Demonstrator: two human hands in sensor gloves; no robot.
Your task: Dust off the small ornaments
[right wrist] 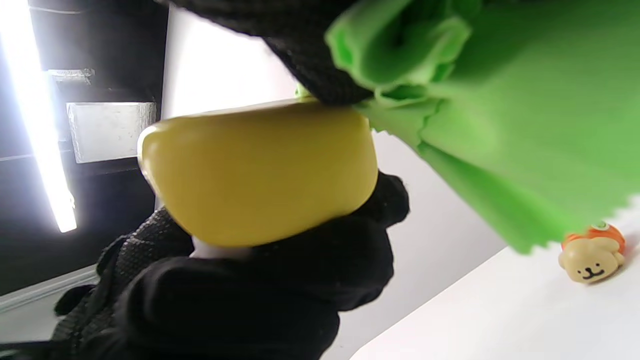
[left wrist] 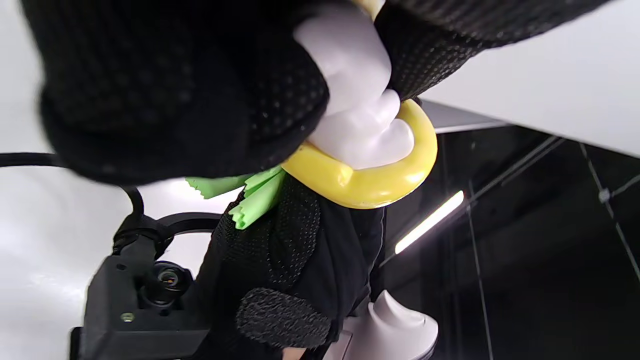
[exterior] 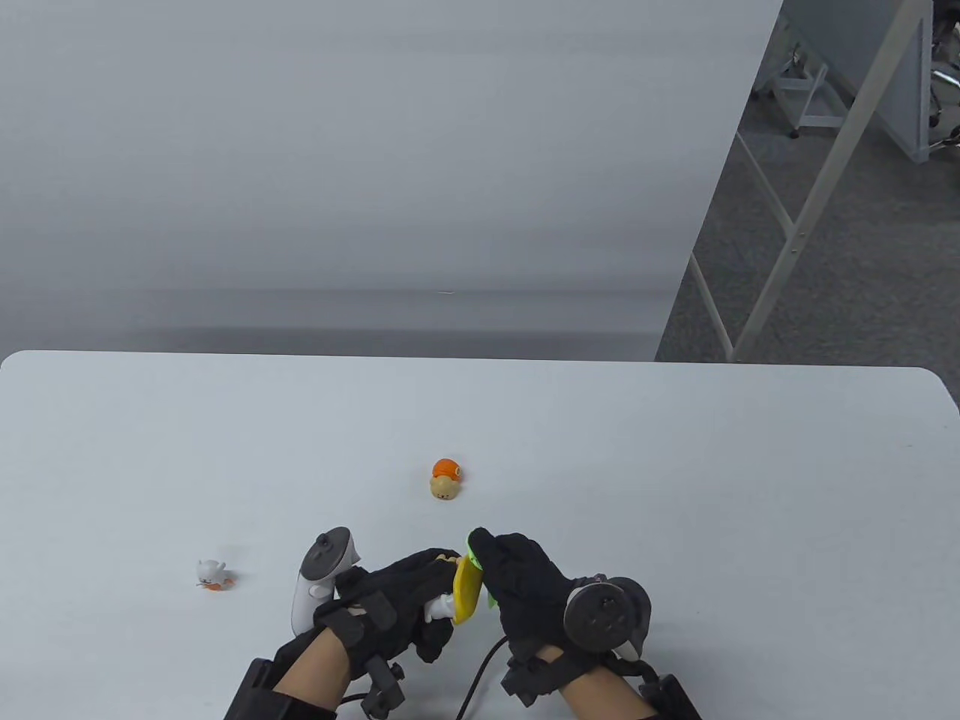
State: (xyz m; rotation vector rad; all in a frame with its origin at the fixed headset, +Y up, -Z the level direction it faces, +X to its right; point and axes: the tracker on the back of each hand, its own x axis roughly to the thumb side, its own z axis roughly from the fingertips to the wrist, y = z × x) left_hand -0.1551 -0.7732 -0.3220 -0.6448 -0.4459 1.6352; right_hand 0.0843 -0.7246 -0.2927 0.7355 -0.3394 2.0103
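Observation:
My left hand (exterior: pixel 409 600) grips a small white figure on a yellow base (exterior: pixel 466 592) above the table's near edge. The ornament shows in the left wrist view (left wrist: pixel 370 165) and in the right wrist view (right wrist: pixel 260 170). My right hand (exterior: pixel 517 577) holds a green cloth (exterior: pixel 474 551) and presses it against the yellow base. The cloth shows large in the right wrist view (right wrist: pixel 525 115) and as a scrap in the left wrist view (left wrist: pixel 255 195). An orange and tan ornament (exterior: pixel 445 478) sits on the table beyond the hands. A small white and orange ornament (exterior: pixel 212 574) lies to the left.
The white table (exterior: pixel 675 465) has its far edge against a grey wall. To the right of the wall, a metal frame (exterior: pixel 810 187) stands on grey floor. A black cable (exterior: pixel 480 671) runs off the near edge between my wrists.

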